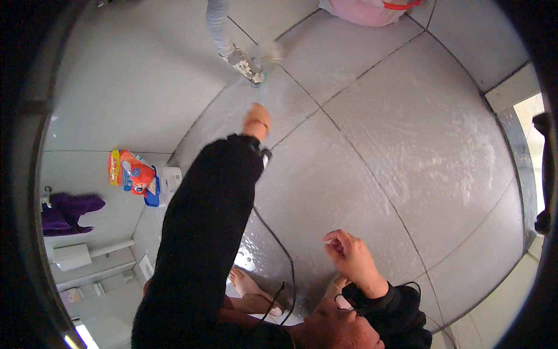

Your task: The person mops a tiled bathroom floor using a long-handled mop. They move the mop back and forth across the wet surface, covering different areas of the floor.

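My left hand [257,118], blurred, reaches forward at the end of a long black sleeve. Its fingers are closed around the pale handle of what looks like a brush [268,52], whose blurred head is over the floor by the wall. The end of a grey corrugated drain hose [218,24] comes down to a crusted pipe stub [244,65] beside it. My right hand [354,261] hangs above the grey tiled floor [348,174] at lower right, fingers loosely curled, with nothing visible in it. Wet, whitish soapy streaks mark the tiles to the right.
An orange detergent bag [137,172] lies on a white tub with a blue lid [168,185] by the left wall. A purple cloth [69,213] hangs farther left. A pink bag [366,11] stands at the top. A black cord [290,257] dangles near my bare feet [248,285].
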The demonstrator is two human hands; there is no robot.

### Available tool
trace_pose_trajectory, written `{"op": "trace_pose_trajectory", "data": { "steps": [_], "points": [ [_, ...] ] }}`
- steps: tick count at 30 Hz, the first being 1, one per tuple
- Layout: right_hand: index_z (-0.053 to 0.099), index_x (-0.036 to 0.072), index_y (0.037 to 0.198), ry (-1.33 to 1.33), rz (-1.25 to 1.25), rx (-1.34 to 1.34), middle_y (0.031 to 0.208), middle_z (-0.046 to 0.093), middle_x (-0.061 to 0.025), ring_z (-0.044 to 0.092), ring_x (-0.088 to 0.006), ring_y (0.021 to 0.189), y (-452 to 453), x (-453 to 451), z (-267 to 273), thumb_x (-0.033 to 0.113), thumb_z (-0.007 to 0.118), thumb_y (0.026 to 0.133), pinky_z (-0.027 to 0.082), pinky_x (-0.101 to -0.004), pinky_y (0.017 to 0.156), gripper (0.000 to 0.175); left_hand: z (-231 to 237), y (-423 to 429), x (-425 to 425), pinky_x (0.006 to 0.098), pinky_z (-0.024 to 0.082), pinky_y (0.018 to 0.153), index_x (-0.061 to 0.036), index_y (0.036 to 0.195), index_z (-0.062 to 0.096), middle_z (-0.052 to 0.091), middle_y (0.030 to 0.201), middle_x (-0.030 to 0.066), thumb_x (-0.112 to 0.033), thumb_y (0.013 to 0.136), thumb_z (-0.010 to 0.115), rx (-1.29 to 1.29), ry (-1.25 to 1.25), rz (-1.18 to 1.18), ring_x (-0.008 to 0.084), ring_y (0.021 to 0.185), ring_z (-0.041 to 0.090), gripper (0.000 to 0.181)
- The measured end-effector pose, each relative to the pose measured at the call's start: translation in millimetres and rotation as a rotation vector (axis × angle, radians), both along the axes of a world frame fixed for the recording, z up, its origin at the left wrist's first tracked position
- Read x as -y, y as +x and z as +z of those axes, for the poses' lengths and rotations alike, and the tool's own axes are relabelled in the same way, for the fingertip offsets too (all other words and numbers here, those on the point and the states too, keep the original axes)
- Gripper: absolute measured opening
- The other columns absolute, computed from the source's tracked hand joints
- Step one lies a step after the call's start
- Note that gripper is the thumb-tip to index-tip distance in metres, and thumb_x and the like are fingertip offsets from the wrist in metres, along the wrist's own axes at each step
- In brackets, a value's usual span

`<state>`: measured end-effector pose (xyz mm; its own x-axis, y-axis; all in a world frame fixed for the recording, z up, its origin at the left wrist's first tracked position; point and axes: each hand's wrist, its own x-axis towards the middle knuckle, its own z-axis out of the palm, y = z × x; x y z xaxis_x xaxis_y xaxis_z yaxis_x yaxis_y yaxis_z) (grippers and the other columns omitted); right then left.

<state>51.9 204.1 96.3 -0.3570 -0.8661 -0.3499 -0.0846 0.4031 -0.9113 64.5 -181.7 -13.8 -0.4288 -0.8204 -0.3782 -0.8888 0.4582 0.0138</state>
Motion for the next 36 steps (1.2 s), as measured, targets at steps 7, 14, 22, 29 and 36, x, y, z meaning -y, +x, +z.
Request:
{"op": "trace_pose_trajectory", "data": {
  "steps": [7,14,22,29,36],
  "points": [
    [0.054,0.004,0.088,-0.052,-0.025,0.011,0.069,0.057,-0.0143,0.057,-0.0294,0.060,1.3,-0.5,-0.6,0.009,0.056,0.074,0.045,-0.0361,0.054,0.014,7.5,-7.0,-56.2,0.0404,0.049,0.069,0.0011,0.102,0.051,0.060,0.092,0.0191,-0.012,0.084,0.043,0.096,0.053,-0.225,0.0319,0.085,0.060,0.024],
    [0.055,0.003,0.089,0.113,-0.044,-0.046,0.066,0.056,-0.0096,0.057,-0.0196,0.059,0.7,-2.0,-0.9,0.006,0.057,0.075,0.045,-0.0280,0.055,0.015,-51.5,7.9,24.7,0.0394,0.047,0.067,-0.0024,0.079,0.064,0.063,0.087,0.0133,-0.020,0.084,0.044,0.255,-0.128,-0.383,0.0301,0.078,0.060,0.026],
    [0.054,0.003,0.089,-0.024,-0.001,-0.014,0.067,0.056,-0.0111,0.057,-0.0217,0.059,2.7,-0.8,-0.9,0.007,0.057,0.075,0.045,-0.0302,0.054,0.014,-35.1,0.9,1.6,0.0361,0.049,0.064,-0.0041,0.072,0.064,0.063,0.080,0.0142,-0.018,0.079,0.052,0.240,-0.041,-0.249,0.0234,0.075,0.062,0.019],
    [0.055,0.005,0.087,-0.104,-0.034,-0.049,0.067,0.057,-0.0129,0.058,-0.0276,0.060,2.7,-0.2,1.6,0.008,0.056,0.073,0.045,-0.0350,0.054,0.014,-44.0,1.2,-35.4,0.0345,0.047,0.071,-0.0058,0.086,0.064,0.062,0.087,0.0163,-0.015,0.084,0.043,-0.053,-0.111,-0.056,0.0254,0.085,0.060,0.023],
    [0.054,0.005,0.088,0.016,-0.035,-0.006,0.068,0.057,-0.0130,0.058,-0.0283,0.061,-0.6,-0.5,2.9,0.009,0.056,0.074,0.046,-0.0351,0.054,0.015,-68.4,6.3,12.2,0.0387,0.047,0.071,-0.0012,0.100,0.056,0.061,0.090,0.0179,-0.019,0.085,0.043,0.342,-0.109,-0.405,0.0289,0.085,0.059,0.027]
  ]
}}
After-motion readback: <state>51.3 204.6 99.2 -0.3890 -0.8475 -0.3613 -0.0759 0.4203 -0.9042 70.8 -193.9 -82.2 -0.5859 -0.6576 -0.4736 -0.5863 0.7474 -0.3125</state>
